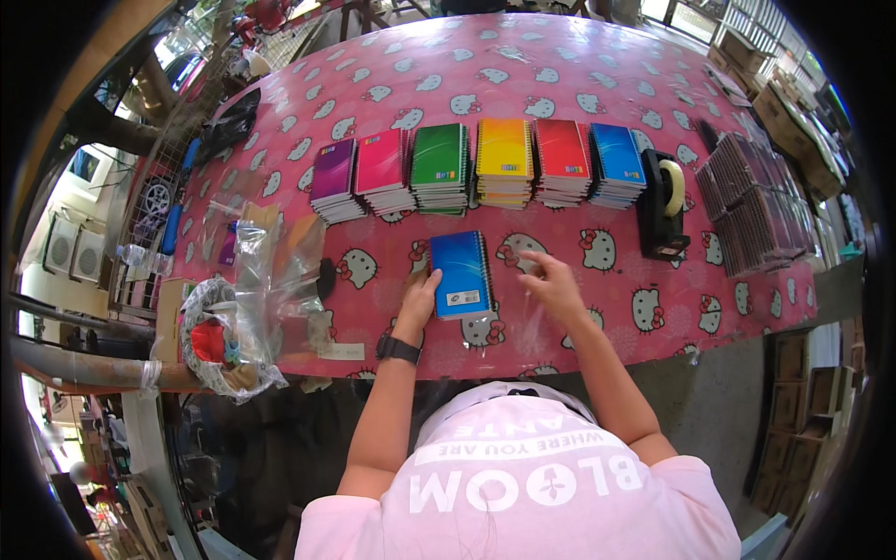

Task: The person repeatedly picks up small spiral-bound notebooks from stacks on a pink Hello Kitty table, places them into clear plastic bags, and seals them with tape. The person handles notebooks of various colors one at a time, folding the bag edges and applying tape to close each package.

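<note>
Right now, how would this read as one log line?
left hand: holding blue notebook; right hand: apart from it, grip unclear; beyond: notebook stacks, tape dispenser

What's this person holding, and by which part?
A blue notebook, by its left edge, in the left hand. Whether the right hand holds anything cannot be told.

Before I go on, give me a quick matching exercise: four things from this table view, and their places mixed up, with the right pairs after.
Things:
1. Left hand
2. Green notebook stack
3. Black tape dispenser
4. Dark wristband

Places:
A. Between the pink stack and the yellow stack
B. On the left wrist
C. At the left edge of the front blue notebook
D. Just right of the row of coloured stacks

Right pairs: 1-C, 2-A, 3-D, 4-B
</note>
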### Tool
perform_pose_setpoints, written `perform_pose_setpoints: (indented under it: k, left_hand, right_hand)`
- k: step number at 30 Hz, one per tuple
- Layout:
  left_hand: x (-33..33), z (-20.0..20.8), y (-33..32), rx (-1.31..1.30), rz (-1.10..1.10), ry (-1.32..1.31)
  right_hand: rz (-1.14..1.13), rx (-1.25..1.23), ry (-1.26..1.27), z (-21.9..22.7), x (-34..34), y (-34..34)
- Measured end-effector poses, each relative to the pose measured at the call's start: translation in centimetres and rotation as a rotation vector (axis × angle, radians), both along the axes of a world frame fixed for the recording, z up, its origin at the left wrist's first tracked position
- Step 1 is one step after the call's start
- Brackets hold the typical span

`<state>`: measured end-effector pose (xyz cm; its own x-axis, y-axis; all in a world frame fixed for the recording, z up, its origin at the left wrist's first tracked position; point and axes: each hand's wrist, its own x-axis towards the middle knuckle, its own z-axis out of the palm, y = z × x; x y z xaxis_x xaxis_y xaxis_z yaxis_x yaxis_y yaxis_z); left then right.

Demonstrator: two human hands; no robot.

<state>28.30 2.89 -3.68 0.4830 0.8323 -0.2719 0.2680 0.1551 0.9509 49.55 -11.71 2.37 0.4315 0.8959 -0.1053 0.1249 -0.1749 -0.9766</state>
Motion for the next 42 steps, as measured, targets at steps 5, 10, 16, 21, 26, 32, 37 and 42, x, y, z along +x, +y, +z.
perform_pose_setpoints:
  k: [5, 10, 16, 21, 26, 32, 37, 42]
  left_hand:
    - [1.5, 3.8, -2.5, -0.208, 0.150, -0.274]
    - [1.1, 1.2, -2.6, -0.043, 0.059, -0.074]
    - [1.3, 1.1, -3.9, -0.140, 0.169, -0.208]
    - [1.3, -2.0, -3.2, -0.249, 0.320, -0.360]
    - [1.9, -0.5, -3.7, -0.154, 0.304, -0.312]
    - [1.3, -2.1, -3.8, 0.046, 0.216, -0.108]
    - [2.4, -1.3, -4.9, 0.347, 0.275, 0.100]
    - [2.1, -2.0, -4.3, 0.276, 0.188, 0.169]
  right_hand:
    - [0.274, -0.142, -0.768, 2.2, -8.6, 3.1]
    - [0.645, -0.035, -0.717, 0.2, -10.5, 0.8]
    - [0.396, 0.310, -0.810, 2.3, -3.9, 1.9]
    - [0.345, 0.057, -1.068, -1.7, -3.9, 3.3]
    - [0.262, 0.035, -1.063, -2.5, -4.0, 2.9]
    - [0.352, 0.014, -1.019, -2.4, -4.7, 2.9]
    - [0.310, -0.022, -1.082, -2.4, -6.1, 2.9]
    - [0.319, -0.062, -1.156, -2.4, -6.3, 3.1]
